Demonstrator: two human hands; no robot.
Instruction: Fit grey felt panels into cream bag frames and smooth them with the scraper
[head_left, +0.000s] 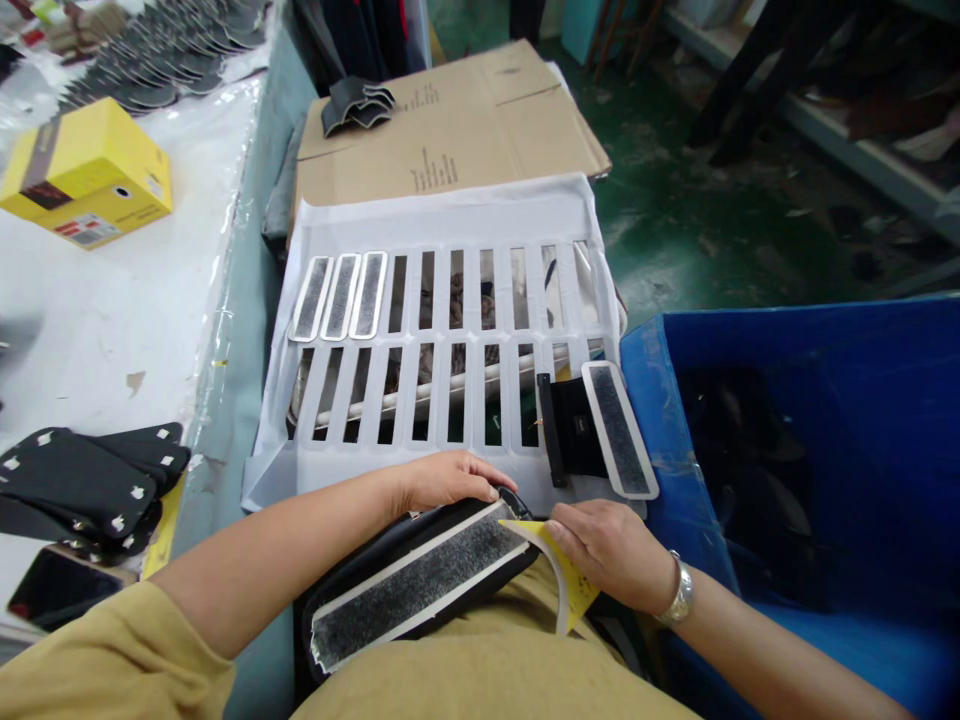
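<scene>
A long black bag-like piece (pixel 420 585) lies slanted against my body, a speckled dark panel with white strips along both edges facing up. My left hand (pixel 454 480) grips its far end, fingers curled over the top edge. In my right hand (pixel 611 550) is a yellow piece of card or thin sheet (pixel 574 585) with a pale curved edge, pinched between thumb and fingers. Its pointed corner touches the panel's upper right end. Beyond my hands, a white slotted frame (pixel 442 465) carries white-rimmed speckled strips (pixel 337 297) at its upper left.
A blue bin (pixel 679 440) with dark contents stands at right. Beside it, a black folded piece (pixel 577 425) and a white-rimmed strip (pixel 619 430) rest on the frame. Cardboard (pixel 480 120) lies behind. The left table (pixel 135 330) bears a yellow box (pixel 90 175) and black pieces (pixel 90 480).
</scene>
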